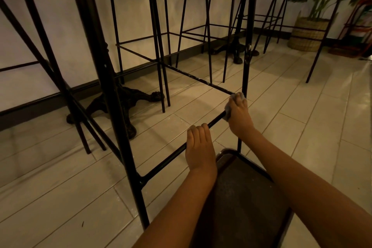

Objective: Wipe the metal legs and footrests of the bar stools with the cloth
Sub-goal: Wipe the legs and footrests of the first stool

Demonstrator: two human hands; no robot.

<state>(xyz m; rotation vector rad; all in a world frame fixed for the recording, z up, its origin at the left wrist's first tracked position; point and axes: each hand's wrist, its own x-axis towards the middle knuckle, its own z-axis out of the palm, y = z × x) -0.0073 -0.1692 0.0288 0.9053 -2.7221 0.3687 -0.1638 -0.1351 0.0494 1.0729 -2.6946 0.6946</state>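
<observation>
A black metal bar stool stands right in front of me, with its near footrest bar [165, 162] running from lower left to upper right. My left hand [199, 147] grips this bar near its middle, fingers curled over the top. My right hand [238, 113] holds a small grey cloth [228, 109] wrapped round the same bar at its right end, beside the stool's right leg [245, 78]. The stool's left leg [118, 123] rises thick and dark at the left. A side footrest bar [199, 80] with pale scuffs runs back from the right corner.
Several more black stools [161, 46] stand behind, against a white wall. Ornate cast-iron table bases [128, 102] rest on the pale tiled floor. A dark low seat [241, 197] lies under my forearms. A woven basket with a plant [308, 32] stands at the far right.
</observation>
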